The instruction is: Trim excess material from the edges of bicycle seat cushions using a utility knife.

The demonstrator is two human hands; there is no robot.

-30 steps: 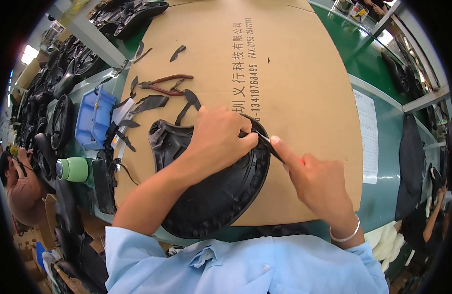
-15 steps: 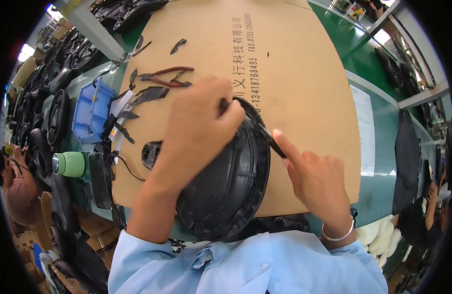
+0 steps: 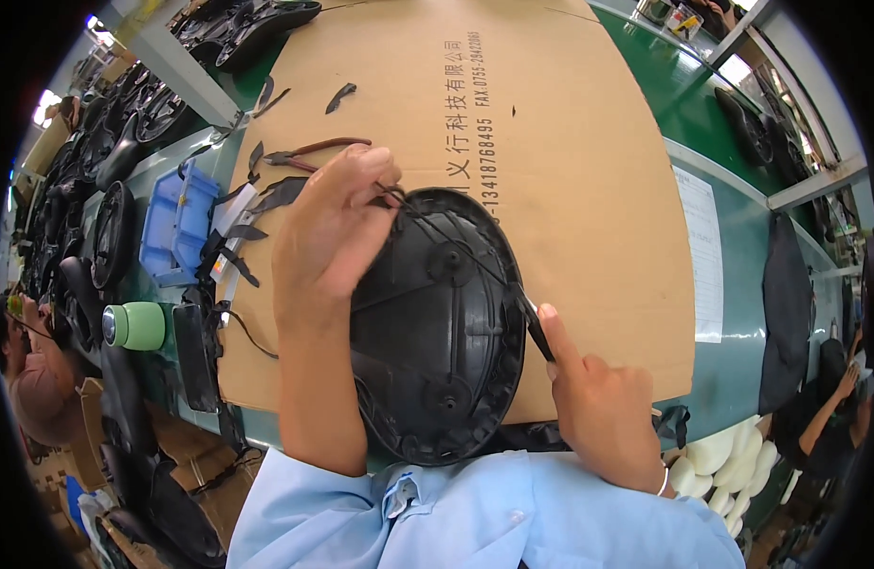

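A black oval saddle [image 3: 418,318] lies with its ribbed underside up at the near edge of the cardboard, close to my body. My left hand [image 3: 333,213] is closed at its upper left rim, pinching a thin black strip [image 3: 437,228]. That strip stretches across the saddle to its right rim. There, the knife [image 3: 537,332], with a black handle and thin blade, meets the edge. Wrapped round its handle is my right hand [image 3: 603,398], index finger laid along the top. The blade's tip is too small to make out against the black rim.
Red-handled cutting pliers [image 3: 337,144] and black scraps [image 3: 342,97] lie on the cardboard sheet [image 3: 598,190]. Left of it are a blue basket [image 3: 176,223], a green jar [image 3: 138,325] and a black flat slab [image 3: 194,356]. White pads [image 3: 731,460] sit at lower right.
My left hand has moved left off the saddle's middle, drawing out the strip and uncovering more of the underside. The knife has slid a little nearer to me along the right rim.
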